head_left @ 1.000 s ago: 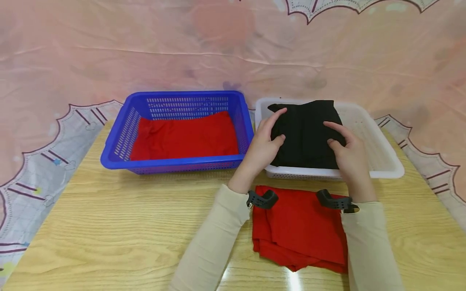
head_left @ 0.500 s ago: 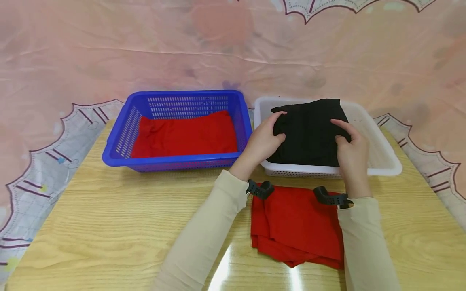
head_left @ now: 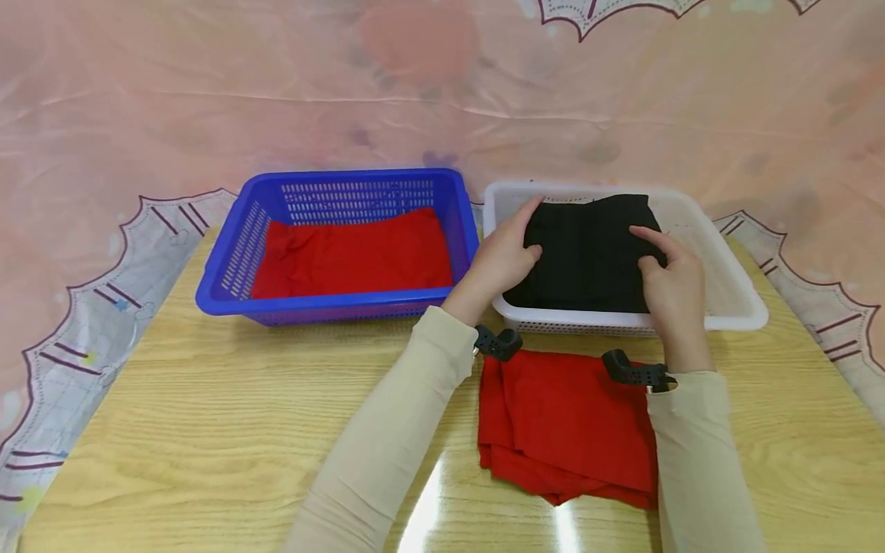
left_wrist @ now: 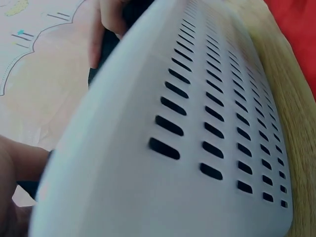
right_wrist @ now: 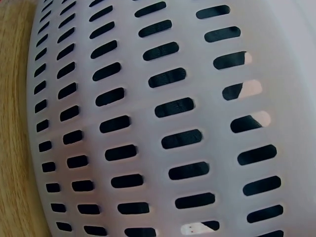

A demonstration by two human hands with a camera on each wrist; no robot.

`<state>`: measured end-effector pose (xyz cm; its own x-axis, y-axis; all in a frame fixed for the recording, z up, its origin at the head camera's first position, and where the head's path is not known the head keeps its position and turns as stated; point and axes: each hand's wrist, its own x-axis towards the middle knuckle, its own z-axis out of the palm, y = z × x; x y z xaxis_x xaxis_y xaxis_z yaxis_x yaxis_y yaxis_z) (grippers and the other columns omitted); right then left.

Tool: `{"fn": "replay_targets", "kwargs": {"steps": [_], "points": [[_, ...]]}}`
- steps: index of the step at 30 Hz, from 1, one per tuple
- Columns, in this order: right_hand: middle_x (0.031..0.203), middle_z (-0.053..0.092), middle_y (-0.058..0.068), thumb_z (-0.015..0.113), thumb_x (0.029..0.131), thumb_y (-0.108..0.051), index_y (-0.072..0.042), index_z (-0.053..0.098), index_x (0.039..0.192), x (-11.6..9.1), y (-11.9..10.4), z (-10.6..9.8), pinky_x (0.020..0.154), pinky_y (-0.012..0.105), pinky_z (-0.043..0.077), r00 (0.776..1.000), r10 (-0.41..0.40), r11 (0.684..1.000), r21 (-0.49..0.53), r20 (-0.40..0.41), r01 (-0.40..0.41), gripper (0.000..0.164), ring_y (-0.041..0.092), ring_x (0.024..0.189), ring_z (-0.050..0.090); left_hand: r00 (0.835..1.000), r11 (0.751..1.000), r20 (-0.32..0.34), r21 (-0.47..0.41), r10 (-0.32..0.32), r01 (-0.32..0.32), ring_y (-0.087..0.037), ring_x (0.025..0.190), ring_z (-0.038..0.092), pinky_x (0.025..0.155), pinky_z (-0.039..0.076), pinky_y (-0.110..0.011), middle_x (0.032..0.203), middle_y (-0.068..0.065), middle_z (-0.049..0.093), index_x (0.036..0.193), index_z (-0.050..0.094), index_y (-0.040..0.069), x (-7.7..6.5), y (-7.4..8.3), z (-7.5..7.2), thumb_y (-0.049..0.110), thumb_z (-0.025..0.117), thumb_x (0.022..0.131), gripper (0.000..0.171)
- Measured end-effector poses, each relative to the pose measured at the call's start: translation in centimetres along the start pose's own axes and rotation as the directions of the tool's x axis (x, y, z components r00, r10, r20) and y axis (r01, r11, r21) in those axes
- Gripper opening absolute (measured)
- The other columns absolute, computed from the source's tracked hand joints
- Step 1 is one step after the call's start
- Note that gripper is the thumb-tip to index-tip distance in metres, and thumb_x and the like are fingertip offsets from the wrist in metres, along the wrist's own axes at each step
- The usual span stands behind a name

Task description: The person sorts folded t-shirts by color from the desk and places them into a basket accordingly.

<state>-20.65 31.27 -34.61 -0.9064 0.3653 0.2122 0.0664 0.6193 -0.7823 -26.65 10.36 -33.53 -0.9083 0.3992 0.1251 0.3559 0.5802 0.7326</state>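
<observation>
A folded black cloth [head_left: 588,250] lies in the left and middle part of the white plastic basket [head_left: 743,303]. My left hand [head_left: 502,253] is at the cloth's left edge, index finger extended toward the back and thumb on the fabric. At the opposite edge my right hand [head_left: 672,284] rests on the cloth, index finger and thumb spread over its top; its other fingers are hidden. In the left wrist view, fingers [left_wrist: 112,17] show beyond the basket's slotted wall [left_wrist: 207,98]. The right wrist view is filled by the slotted wall [right_wrist: 138,113], with black fabric behind its slots.
A folded red cloth [head_left: 574,430] lies on the wooden table [head_left: 242,430] in front of the white basket, between my forearms. To the left stands a blue basket [head_left: 346,298] holding another red cloth [head_left: 353,257]. A patterned pink curtain [head_left: 311,84] hangs behind.
The black cloth has shifted slightly right and its protruding back-left corner no longer shows. My left index finger has straightened toward the back. My right hand has moved a little to the right.
</observation>
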Motion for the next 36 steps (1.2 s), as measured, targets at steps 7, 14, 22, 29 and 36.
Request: {"fn": "replay_targets", "kwargs": {"steps": [7, 14, 22, 29, 36], "points": [[0.137, 0.037, -0.008, 0.036, 0.091, -0.010, -0.034, 0.052, 0.125, -0.02, -0.01, 0.07, 0.071, 0.028, 0.031, 1.000, -0.011, 1.000, -0.019, 0.007, 0.012, 0.044, 0.017, 0.105, 0.041, 1.000, 0.998, 0.006, 0.053, 0.030, -0.030, -0.012, 0.108, 0.043, 0.085, 0.042, -0.034, 0.132, -0.001, 0.040, 0.134, 0.034, 0.029, -0.22, 0.13, -0.01, 0.013, 0.052, 0.089, 0.052], [0.137, 0.038, -0.006, 0.035, 0.091, -0.009, -0.031, 0.052, 0.125, 0.08, 0.09, 0.04, 0.081, 0.032, 0.030, 1.000, -0.012, 0.999, -0.030, 0.002, 0.012, 0.044, 0.016, 0.112, 0.037, 0.999, 0.998, 0.016, 0.064, 0.029, -0.030, -0.012, 0.107, 0.044, 0.090, 0.039, -0.034, 0.127, 0.000, 0.043, 0.130, 0.038, 0.026, -0.21, 0.16, -0.04, 0.016, 0.054, 0.088, 0.045], [0.137, 0.038, -0.004, 0.033, 0.092, -0.007, -0.026, 0.052, 0.126, 0.14, 0.04, -0.15, 0.092, 0.035, 0.028, 1.000, -0.002, 1.000, -0.030, -0.002, 0.002, 0.044, 0.015, 0.117, 0.035, 1.000, 0.994, 0.007, 0.106, 0.026, -0.027, -0.012, 0.096, 0.049, 0.083, 0.043, -0.030, 0.130, -0.001, 0.041, 0.134, 0.035, 0.025, -0.19, 0.26, 0.31, 0.018, 0.053, 0.089, 0.049], [0.138, 0.037, -0.003, 0.033, 0.092, -0.011, -0.027, 0.051, 0.127, 0.04, 0.01, -0.08, 0.085, 0.035, 0.030, 1.000, 0.007, 0.999, -0.052, 0.017, -0.006, 0.044, 0.019, 0.111, 0.037, 0.997, 0.975, -0.036, 0.212, 0.071, -0.062, -0.013, 0.088, 0.052, 0.077, 0.046, -0.027, 0.124, -0.003, 0.042, 0.132, 0.038, 0.023, -0.61, 0.38, 0.84, 0.010, 0.051, 0.087, 0.049], [0.138, 0.037, -0.004, 0.034, 0.094, -0.023, -0.028, 0.051, 0.127, -0.17, 0.00, -0.04, 0.088, 0.037, 0.033, 0.999, 0.015, 0.998, -0.062, 0.034, -0.013, 0.038, 0.020, 0.114, 0.039, 0.995, 0.964, -0.008, 0.250, 0.098, -0.093, -0.013, 0.077, 0.050, 0.066, 0.046, -0.022, 0.122, -0.002, 0.043, 0.124, 0.046, 0.024, -0.98, 0.39, 0.85, 0.008, 0.051, 0.087, 0.041]]}}
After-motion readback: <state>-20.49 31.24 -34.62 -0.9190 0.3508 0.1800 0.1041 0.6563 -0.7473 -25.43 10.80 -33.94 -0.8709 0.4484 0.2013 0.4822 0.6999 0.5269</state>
